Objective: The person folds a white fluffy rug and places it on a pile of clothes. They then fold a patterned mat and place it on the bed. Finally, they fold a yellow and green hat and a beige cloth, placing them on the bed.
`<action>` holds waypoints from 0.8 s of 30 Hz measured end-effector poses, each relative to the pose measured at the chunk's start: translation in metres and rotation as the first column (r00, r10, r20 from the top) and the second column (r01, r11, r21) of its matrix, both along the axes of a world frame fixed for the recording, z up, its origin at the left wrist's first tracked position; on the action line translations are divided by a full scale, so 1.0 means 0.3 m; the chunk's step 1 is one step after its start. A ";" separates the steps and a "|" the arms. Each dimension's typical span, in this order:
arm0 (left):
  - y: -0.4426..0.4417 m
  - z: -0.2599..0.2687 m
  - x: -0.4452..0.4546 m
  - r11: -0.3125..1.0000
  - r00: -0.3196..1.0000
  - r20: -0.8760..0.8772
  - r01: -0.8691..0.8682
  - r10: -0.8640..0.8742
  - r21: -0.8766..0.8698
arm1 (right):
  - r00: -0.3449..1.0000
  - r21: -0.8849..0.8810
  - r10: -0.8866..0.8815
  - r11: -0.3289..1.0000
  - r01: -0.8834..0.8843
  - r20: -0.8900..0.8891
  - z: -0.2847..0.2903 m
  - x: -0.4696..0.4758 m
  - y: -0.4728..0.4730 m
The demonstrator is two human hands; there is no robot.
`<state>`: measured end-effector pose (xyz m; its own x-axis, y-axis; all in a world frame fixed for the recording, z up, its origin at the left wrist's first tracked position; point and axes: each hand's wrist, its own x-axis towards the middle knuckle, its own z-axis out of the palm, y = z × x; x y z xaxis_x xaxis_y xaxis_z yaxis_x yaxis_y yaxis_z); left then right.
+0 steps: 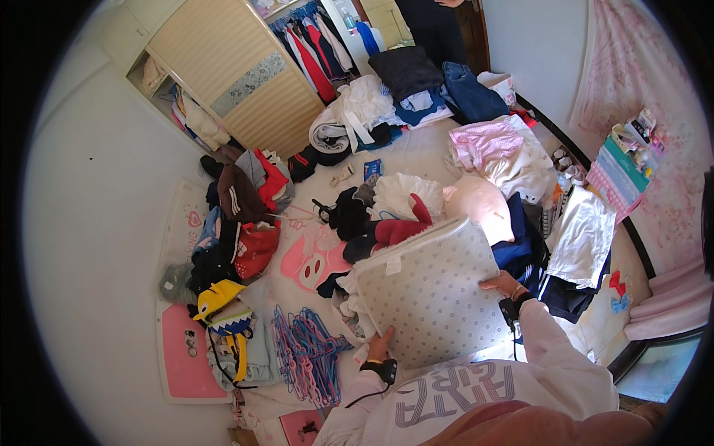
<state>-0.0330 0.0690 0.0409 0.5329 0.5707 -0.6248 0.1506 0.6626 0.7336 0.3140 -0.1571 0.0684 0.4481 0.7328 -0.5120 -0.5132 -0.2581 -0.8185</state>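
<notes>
A folded grey mat with a pattern of small dots [429, 295] is held up in front of me between both hands. My left hand [381, 344] grips its lower left corner. My right hand [503, 283] grips its right edge, fingers over the dotted face. Behind the mat lie dark red tights [393, 233], a pig-shaped plush [478, 209] and a white ruffled garment [407, 195]. White cloth in a bag [354, 312] touches the mat's left side. The mat hides what lies under it.
A heap of blue and pink clothes hangers [309, 357] lies to the left. Clothing piles surround the bed, including blue jeans [474, 95], a red bag [256, 248] and white trousers [583, 237]. A person in dark clothes [438, 30] stands beyond, near the wardrobe [223, 61].
</notes>
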 end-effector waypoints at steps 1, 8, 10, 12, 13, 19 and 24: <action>0.010 -0.023 -0.012 0.999 1.000 -0.018 0.022 -0.021 0.030 | 1.000 0.021 0.000 1.000 -0.001 0.016 0.038 -0.012 0.002; -0.010 -0.007 0.012 0.990 0.967 -0.210 0.138 -0.142 -0.035 | 0.964 0.011 0.078 0.996 -0.083 0.253 0.289 -0.091 -0.013; -0.018 0.001 0.025 0.989 0.966 -0.214 0.139 -0.146 -0.050 | 0.947 0.006 0.102 0.994 -0.109 0.305 0.310 -0.112 -0.018; -0.021 -0.017 0.026 0.983 0.963 -0.204 0.182 -0.178 -0.001 | 0.914 -0.023 0.123 0.992 -0.124 0.386 0.323 -0.130 -0.020; -0.019 -0.047 0.010 0.974 0.959 -0.197 0.219 -0.204 0.056 | 0.909 -0.015 0.128 0.991 -0.133 0.397 0.351 -0.143 -0.015; -0.004 -0.094 0.013 0.976 0.958 -0.187 0.216 -0.217 -0.026 | 0.889 0.020 0.121 0.989 -0.144 0.441 0.463 -0.221 -0.022; -0.028 -0.081 0.023 0.978 0.986 -0.112 0.105 -0.126 -0.179 | 0.886 0.086 0.095 0.985 -0.149 0.455 0.454 -0.256 -0.018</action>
<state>-0.0260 0.0605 0.0166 0.5025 0.3877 -0.7728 0.3152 0.7502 0.5813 0.2371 -0.1624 0.2047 0.5127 0.8380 -0.1871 -0.0559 -0.1849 -0.9812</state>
